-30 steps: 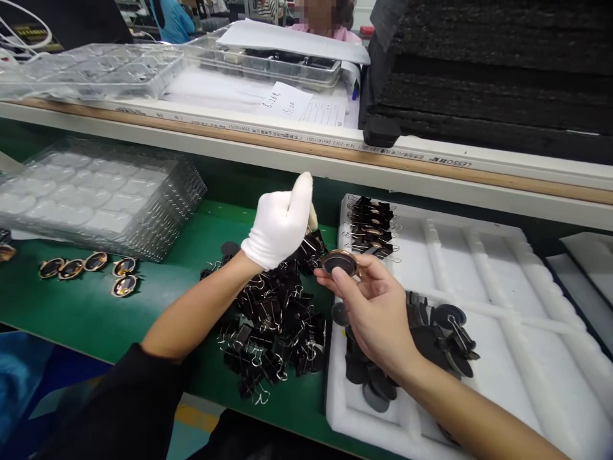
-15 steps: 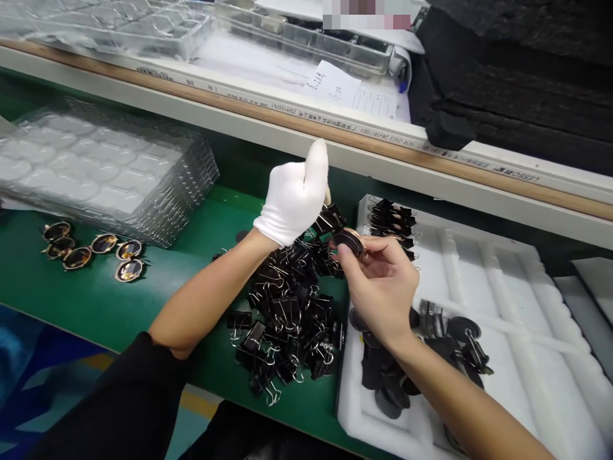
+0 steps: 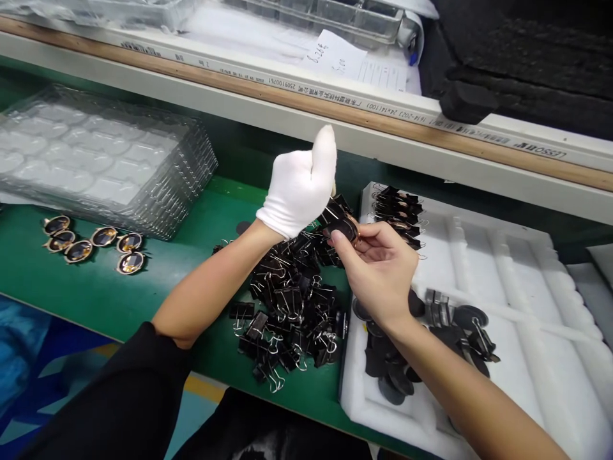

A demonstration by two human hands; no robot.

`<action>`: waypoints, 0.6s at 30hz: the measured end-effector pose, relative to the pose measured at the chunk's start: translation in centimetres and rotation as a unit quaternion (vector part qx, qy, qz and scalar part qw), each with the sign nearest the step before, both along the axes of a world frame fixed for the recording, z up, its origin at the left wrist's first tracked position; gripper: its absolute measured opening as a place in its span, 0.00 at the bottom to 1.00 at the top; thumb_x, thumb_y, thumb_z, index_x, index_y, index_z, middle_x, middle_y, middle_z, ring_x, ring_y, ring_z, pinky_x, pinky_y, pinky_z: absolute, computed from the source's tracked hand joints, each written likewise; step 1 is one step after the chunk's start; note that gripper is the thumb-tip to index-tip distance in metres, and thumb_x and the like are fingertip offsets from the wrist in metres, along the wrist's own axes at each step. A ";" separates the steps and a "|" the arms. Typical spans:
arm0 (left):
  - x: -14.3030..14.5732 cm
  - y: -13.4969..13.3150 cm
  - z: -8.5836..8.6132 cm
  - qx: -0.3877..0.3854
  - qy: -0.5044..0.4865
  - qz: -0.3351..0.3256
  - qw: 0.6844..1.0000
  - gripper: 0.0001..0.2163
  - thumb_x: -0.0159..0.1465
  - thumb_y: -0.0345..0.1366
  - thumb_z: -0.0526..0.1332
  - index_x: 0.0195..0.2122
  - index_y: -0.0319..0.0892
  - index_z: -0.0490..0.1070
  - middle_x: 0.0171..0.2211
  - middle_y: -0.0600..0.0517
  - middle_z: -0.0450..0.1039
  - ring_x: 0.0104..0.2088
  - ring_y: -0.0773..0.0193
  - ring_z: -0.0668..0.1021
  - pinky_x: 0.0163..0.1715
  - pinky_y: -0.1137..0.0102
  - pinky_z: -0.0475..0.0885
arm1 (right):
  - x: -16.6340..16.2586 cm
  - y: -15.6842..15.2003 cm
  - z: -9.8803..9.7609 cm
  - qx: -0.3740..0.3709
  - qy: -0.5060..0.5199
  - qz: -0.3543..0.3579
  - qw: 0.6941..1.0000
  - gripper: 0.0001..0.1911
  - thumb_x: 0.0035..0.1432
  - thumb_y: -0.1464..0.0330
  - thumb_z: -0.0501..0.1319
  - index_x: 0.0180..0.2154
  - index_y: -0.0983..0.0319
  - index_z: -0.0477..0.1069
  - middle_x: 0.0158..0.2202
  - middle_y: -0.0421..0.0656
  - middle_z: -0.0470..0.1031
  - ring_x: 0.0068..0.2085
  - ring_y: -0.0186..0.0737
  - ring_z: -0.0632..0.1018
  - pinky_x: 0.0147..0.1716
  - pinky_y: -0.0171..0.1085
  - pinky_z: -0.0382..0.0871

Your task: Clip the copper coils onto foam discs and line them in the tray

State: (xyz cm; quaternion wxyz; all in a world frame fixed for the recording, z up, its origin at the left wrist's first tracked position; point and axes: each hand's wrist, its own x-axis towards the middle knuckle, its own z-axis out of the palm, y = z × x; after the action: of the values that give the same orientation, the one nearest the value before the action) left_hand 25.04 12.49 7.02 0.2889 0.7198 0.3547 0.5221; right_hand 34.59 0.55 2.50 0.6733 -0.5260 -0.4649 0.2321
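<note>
Head view: your left hand (image 3: 299, 191), in a white glove, is raised over the green bench (image 3: 96, 287) with its fingers curled in; it appears to be pinching a black binder clip (image 3: 332, 214), though the glove hides the contact and I cannot confirm the pinch. Your bare right hand (image 3: 380, 268) holds a small round part (image 3: 347, 229), dark-faced with a copper-toned rim, between thumb and fingertips, directly beside the clip and seemingly touching it. My judgement is that the step in hand is fitting the clip onto the round part's edge; the next move calls for the clip's mouth to be held wide and lined up squarely on the rim before it is let close. Beneath both hands lies a loose pile of binder clips (image 3: 287, 313) on the bench. To your right sits a white foam tray (image 3: 502, 287); a row of clipped parts (image 3: 397, 214) stands in its far left corner, and loose dark discs (image 3: 387, 377) lie in its near compartment. Well to your left, five gold-rimmed round pieces (image 3: 93, 243) rest beside a stack of clear blister trays (image 3: 105, 166).
</note>
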 end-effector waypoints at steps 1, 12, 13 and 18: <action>0.0 0.0 0.0 0.003 0.002 -0.001 1.000 0.34 0.78 0.45 0.42 0.12 0.44 0.61 0.13 0.55 0.63 0.22 0.68 0.76 0.34 0.69 0.72 | 0.0 0.0 0.0 0.002 0.002 0.002 1.000 0.07 0.54 0.72 0.73 0.33 0.57 0.77 0.37 0.41 0.85 0.38 0.42 0.87 0.42 0.38 0.86; 0.1 -0.1 0.0 -0.028 0.065 -0.013 0.997 0.35 0.78 0.49 0.40 0.15 0.43 0.64 0.16 0.55 0.65 0.25 0.69 0.78 0.34 0.71 0.71 | 0.5 0.3 0.2 0.002 0.008 0.022 1.000 0.07 0.56 0.74 0.71 0.32 0.58 0.76 0.34 0.39 0.84 0.36 0.39 0.86 0.43 0.39 0.86; 0.0 -0.1 0.2 -0.038 0.058 -0.022 0.997 0.35 0.78 0.50 0.41 0.15 0.43 0.66 0.17 0.54 0.66 0.26 0.69 0.78 0.33 0.71 0.71 | 0.8 0.3 0.3 0.009 -0.009 0.018 1.000 0.07 0.57 0.74 0.71 0.33 0.58 0.76 0.35 0.39 0.84 0.36 0.39 0.86 0.42 0.40 0.86; -0.6 -0.9 1.6 -0.169 0.056 -0.131 0.975 0.29 0.73 0.57 0.49 0.25 0.42 0.74 0.19 0.54 0.72 0.19 0.68 0.74 0.23 0.69 0.68 | 4.0 0.0 0.6 0.143 -0.295 -0.046 0.944 0.15 0.59 0.80 0.68 0.44 0.56 0.78 0.42 0.44 0.83 0.43 0.44 0.84 0.41 0.43 0.85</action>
State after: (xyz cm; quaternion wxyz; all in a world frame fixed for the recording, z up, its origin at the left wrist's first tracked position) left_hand 24.48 11.57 8.61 0.4521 0.7288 0.3563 0.3709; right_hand 38.60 0.53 3.11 0.5839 -0.4904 -0.6461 -0.0340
